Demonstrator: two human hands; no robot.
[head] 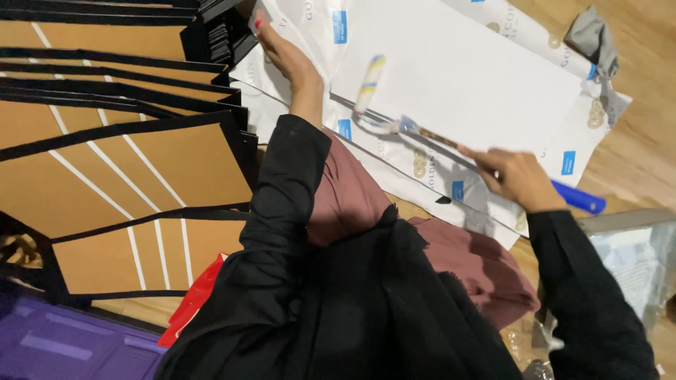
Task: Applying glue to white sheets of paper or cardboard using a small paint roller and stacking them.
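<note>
Open white sheet (pixel 458 77) ahead; stacked brown boards (pixel 120 162) crowding the left side.

Small paint roller (pixel 370 83) with blue handle, blurred, lies tilted over a big white sheet (pixel 465 77) on white printed bags (pixel 422 165)

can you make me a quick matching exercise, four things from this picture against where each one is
Things:
1. small paint roller with blue handle
2. crumpled grey cloth
3. brown cardboard panels with black edges
4. purple plastic crate

Places:
a. bottom left corner
b. held in right hand, over white sheet
c. fanned out at left
d. top right on wooden floor

Pairs: 1-b, 2-d, 3-c, 4-a
</note>
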